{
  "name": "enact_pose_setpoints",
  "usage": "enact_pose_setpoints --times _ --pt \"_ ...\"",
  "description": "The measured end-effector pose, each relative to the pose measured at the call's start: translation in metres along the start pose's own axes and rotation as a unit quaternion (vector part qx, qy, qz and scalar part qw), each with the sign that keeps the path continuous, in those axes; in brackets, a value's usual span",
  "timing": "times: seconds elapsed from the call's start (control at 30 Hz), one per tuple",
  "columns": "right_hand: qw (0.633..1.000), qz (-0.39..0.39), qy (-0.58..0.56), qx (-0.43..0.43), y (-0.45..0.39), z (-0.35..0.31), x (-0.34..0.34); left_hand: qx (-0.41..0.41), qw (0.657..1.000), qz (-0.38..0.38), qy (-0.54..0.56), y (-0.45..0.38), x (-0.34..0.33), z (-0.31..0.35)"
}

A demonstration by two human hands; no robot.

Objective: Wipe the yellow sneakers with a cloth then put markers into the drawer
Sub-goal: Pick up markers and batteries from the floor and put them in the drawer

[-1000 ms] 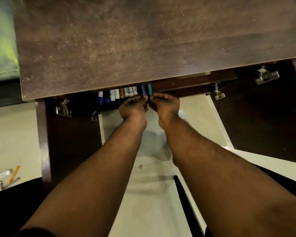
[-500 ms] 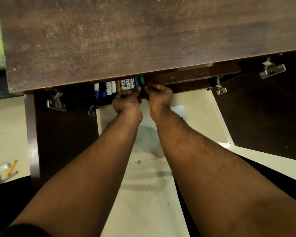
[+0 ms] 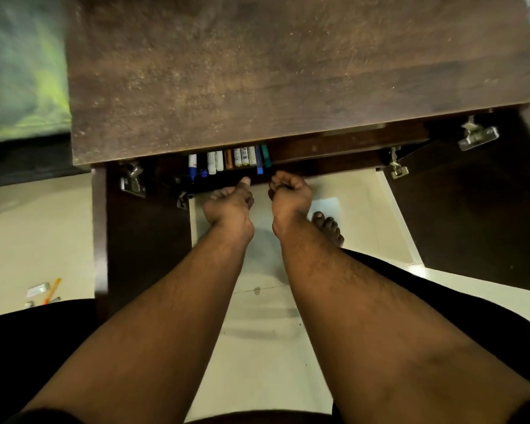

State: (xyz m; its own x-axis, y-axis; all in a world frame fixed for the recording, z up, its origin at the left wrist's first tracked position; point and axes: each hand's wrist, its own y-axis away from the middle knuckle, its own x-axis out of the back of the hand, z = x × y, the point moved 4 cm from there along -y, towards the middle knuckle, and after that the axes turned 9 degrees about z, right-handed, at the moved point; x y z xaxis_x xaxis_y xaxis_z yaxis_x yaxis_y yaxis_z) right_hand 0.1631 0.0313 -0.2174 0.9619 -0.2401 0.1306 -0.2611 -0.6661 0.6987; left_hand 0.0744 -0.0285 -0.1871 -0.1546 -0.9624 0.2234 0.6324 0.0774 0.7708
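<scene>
I am looking straight down over a dark wooden tabletop (image 3: 288, 71) that is filling the upper half of the frame, and both my forearms are reaching up from the bottom edge toward the middle. My left hand (image 3: 228, 206) is hanging just below the drawer (image 3: 334, 148), holding nothing; its thumb is pointing up toward the drawer front and touching or nearly touching it, I cannot tell which, while the other fingers are lying loosely curled underneath. My right hand (image 3: 289, 191) is sitting just beside it, slightly to the right of centre, with its fingers curled into a loose fist around nothing that I can see. The markers (image 3: 230, 160) are lying in a tight side-by-side row inside the drawer, just under the tabletop's near edge and a little above my hands: a blue-capped one at the left, several white and orange barrels in the middle, a blue and a teal one at the right end. Neither hand is touching them. Two dark cabinet doors are standing open at the left and right of the frame, their metal hinges (image 3: 478, 136) catching light. My bare foot (image 3: 329, 226) is showing on the pale floor (image 3: 28, 240) right of my right wrist, and small scattered objects, one of them orange, are lying at the lower left. A blurred greenish surface is filling the upper left corner.
</scene>
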Motion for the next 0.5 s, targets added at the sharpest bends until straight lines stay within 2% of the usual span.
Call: enact_pose_setpoints --times 0.1,0.2,0.27,0.3,0.4,0.5 --pt "1.000 0.009 0.020 0.004 0.029 -0.007 0.012 0.002 0.998 -0.062 0.009 0.014 0.022 0.015" --pt "0.997 -0.022 0.064 0.034 0.065 -0.027 0.017 -0.029 0.997 -0.077 0.004 0.041 0.047 0.037" --pt "0.988 -0.063 0.110 0.093 0.094 -0.043 0.019 -0.087 0.990 -0.107 -0.038 0.065 0.066 0.053" --pt "0.977 -0.083 0.145 0.136 0.113 -0.052 0.022 -0.147 0.978 -0.116 -0.089 0.077 0.078 0.062" --pt "0.909 -0.161 0.272 0.270 0.176 -0.075 0.031 -0.363 0.883 -0.092 -0.282 0.108 0.115 0.096" --pt "0.809 -0.221 0.372 0.398 0.243 -0.091 0.023 -0.465 0.810 -0.095 -0.345 0.130 0.159 0.136"
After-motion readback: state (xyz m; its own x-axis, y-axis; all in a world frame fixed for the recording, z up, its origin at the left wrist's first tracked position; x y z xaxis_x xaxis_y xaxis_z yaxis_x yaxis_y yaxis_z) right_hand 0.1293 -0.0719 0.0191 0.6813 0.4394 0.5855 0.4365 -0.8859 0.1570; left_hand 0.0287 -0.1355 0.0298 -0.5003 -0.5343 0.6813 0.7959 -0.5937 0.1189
